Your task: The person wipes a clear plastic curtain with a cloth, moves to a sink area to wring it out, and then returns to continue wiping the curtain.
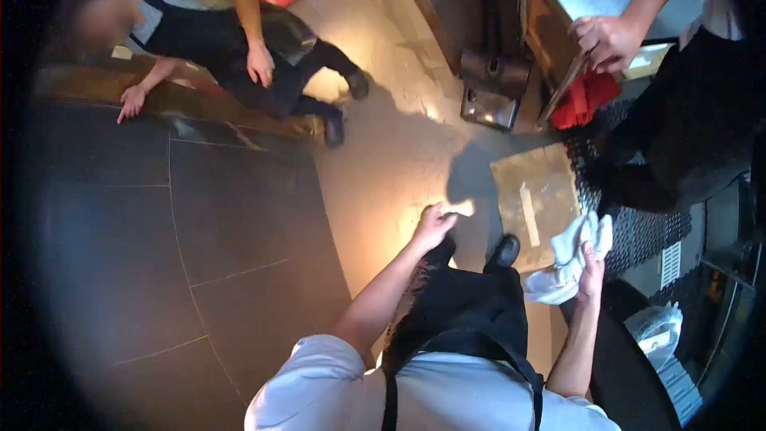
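Note:
In the lower right, my right hand [592, 273] grips a bunched white cloth [565, 259], which hangs out over both sides of the fingers. My left hand [433, 227] is held above the floor in front of the black apron [467, 307]. Its thumb and fingers are closed together. A small bright patch lies at the fingertips; whether it is a held thing or light on the floor cannot be made out.
A seated person [231, 56] in a dark apron rests a hand on the dark tiled surface [112, 231]. At upper right a co-worker's hand [610, 41] holds a long tool near a red cloth [586, 102]. A brown board [550, 172] and a black dustpan [491, 100] are on the floor.

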The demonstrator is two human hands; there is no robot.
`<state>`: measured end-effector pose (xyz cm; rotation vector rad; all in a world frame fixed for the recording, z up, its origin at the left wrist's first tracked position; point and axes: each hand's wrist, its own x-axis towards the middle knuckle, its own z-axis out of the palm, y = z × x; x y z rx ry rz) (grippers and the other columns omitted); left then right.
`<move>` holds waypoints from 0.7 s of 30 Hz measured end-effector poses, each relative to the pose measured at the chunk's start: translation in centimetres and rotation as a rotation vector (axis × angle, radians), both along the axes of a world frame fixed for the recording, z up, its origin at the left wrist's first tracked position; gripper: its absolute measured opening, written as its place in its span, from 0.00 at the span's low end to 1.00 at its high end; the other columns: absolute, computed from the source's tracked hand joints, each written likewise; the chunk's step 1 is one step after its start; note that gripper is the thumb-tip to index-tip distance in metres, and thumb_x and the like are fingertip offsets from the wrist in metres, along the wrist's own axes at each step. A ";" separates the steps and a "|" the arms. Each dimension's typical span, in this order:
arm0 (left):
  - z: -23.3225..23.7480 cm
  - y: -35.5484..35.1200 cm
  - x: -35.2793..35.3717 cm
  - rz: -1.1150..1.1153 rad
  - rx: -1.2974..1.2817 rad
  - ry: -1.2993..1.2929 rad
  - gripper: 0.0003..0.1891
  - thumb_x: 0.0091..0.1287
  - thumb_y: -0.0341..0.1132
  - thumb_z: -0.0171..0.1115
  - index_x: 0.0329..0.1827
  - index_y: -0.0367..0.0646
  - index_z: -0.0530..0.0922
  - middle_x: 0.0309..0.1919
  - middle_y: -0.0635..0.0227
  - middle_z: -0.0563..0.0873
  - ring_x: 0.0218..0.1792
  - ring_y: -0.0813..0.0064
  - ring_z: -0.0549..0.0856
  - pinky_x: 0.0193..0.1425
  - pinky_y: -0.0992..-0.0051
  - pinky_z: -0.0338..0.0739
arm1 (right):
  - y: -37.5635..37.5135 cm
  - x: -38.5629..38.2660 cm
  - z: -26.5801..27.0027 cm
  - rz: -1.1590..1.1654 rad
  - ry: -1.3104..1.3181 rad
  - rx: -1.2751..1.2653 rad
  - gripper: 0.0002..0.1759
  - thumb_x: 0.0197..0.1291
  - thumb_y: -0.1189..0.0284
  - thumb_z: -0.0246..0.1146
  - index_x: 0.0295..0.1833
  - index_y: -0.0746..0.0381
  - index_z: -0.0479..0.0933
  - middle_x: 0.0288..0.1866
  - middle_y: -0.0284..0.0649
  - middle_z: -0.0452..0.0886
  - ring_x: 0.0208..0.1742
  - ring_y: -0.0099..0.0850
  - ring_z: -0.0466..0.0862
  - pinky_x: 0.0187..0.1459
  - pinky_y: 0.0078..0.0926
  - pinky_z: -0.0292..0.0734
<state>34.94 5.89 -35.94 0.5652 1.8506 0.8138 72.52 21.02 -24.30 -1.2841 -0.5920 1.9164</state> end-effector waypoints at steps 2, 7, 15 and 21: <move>-2.0 -4.8 -2.7 0.185 0.031 0.034 0.35 0.73 0.47 0.64 0.77 0.43 0.62 0.64 0.58 0.79 0.61 0.64 0.81 0.66 0.66 0.75 | 0.7 -1.4 1.1 -0.005 0.103 -0.002 0.34 0.70 0.60 0.66 0.74 0.64 0.65 0.67 0.41 0.77 0.63 0.35 0.80 0.63 0.39 0.77; 7.4 -2.4 -6.1 0.662 0.004 -0.057 0.28 0.74 0.48 0.63 0.73 0.51 0.66 0.62 0.63 0.78 0.58 0.70 0.80 0.60 0.62 0.75 | 2.2 -6.1 4.2 0.085 0.467 -0.142 0.33 0.67 0.58 0.67 0.72 0.62 0.68 0.64 0.41 0.80 0.63 0.40 0.81 0.64 0.43 0.77; 8.2 15.6 -17.4 0.616 0.341 -0.246 0.30 0.74 0.48 0.63 0.75 0.50 0.65 0.67 0.61 0.74 0.58 0.71 0.80 0.60 0.67 0.75 | 5.9 -22.6 1.1 0.149 0.456 -0.259 0.34 0.68 0.59 0.66 0.74 0.61 0.67 0.67 0.40 0.78 0.66 0.39 0.79 0.68 0.43 0.73; 10.4 30.8 -34.3 0.578 0.649 -0.129 0.37 0.73 0.42 0.64 0.81 0.45 0.56 0.74 0.54 0.68 0.68 0.66 0.74 0.68 0.64 0.71 | 9.6 -36.7 2.6 0.098 0.456 -0.353 0.39 0.66 0.52 0.65 0.77 0.56 0.63 0.73 0.41 0.73 0.72 0.44 0.73 0.73 0.49 0.68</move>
